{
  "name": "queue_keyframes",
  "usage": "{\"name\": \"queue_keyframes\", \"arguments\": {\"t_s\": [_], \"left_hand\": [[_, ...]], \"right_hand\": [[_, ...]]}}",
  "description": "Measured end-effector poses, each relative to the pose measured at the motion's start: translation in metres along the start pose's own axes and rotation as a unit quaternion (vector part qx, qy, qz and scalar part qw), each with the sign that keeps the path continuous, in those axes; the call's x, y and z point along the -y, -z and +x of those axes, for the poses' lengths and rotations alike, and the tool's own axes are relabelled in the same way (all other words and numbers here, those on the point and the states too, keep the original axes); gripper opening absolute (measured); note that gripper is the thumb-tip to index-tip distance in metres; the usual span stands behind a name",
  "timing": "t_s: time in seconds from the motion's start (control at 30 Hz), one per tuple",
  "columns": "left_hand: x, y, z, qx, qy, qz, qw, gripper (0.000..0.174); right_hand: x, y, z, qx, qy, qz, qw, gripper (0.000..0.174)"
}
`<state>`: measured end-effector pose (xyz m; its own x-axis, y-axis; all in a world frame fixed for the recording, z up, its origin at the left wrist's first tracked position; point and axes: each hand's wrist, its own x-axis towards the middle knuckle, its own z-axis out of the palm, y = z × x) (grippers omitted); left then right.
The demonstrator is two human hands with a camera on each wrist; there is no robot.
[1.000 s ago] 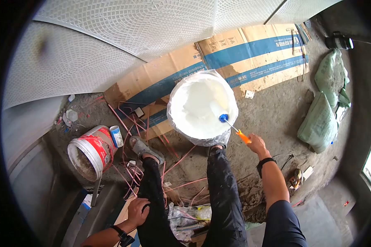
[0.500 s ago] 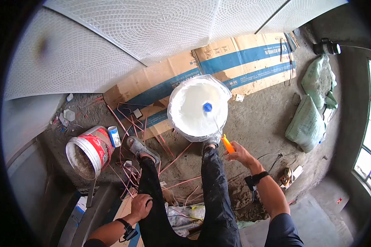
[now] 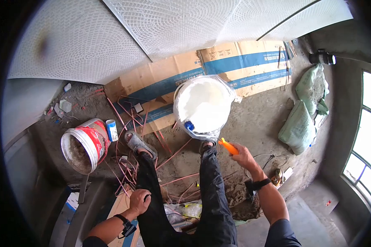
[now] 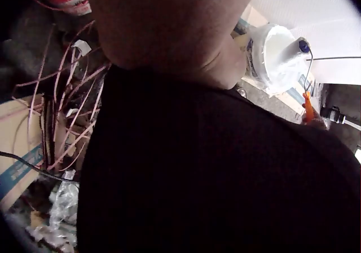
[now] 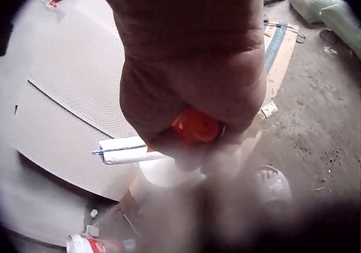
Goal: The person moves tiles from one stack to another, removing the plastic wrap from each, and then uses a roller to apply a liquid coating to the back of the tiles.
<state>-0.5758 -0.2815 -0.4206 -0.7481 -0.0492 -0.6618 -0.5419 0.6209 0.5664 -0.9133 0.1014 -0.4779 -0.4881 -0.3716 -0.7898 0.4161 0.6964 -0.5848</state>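
Rough floor is surrounding the white bucket; the nearer right hand is gripping the roller's orange handle, which is pointing forward-left toward the bucket; the left hand is resting loosely on a leg.

Here we see dark short sleeves, black wristbands, paint-flecked black trousers and grey open-toed sandals.

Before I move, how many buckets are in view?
2: the white bucket just ahead of the right foot, and the red-and-white bucket to the left of the left foot. Others could be hidden.
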Motion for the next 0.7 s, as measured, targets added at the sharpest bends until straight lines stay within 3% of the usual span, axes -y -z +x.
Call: {"name": "queue_keyframes", "arguments": {"t_s": [0.23, 0.3, 0.4, 0.53, 0.7], "left_hand": [[0.005, -0.004, -0.005, -0.019, -0.012, -0.016, 1.0, 0.014], [0.007, -0.004, -0.007, -0.033, -0.011, -0.017, 0.999, 0.013], [0.009, -0.004, -0.008, -0.051, -0.007, -0.031, 0.998, 0.014], [0.009, -0.005, -0.01, -0.059, 0.0, -0.05, 0.997, 0.014], [0.015, -0.006, -0.008, -0.048, 0.011, -0.057, 0.997, 0.017]], "right_hand": [[0.042, 0.04, 0.089, -0.014, -0.023, -0.238, 0.971, 0.048], [0.042, 0.046, 0.119, -0.006, 0.042, -0.386, 0.921, 0.047], [0.072, 0.047, 0.14, 0.031, -0.01, -0.454, 0.89, 0.044], [0.103, 0.027, 0.146, 0.029, 0.006, -0.547, 0.836, 0.028], [0.088, -0.012, 0.176, 0.015, 0.049, -0.59, 0.806, 0.023]]}}
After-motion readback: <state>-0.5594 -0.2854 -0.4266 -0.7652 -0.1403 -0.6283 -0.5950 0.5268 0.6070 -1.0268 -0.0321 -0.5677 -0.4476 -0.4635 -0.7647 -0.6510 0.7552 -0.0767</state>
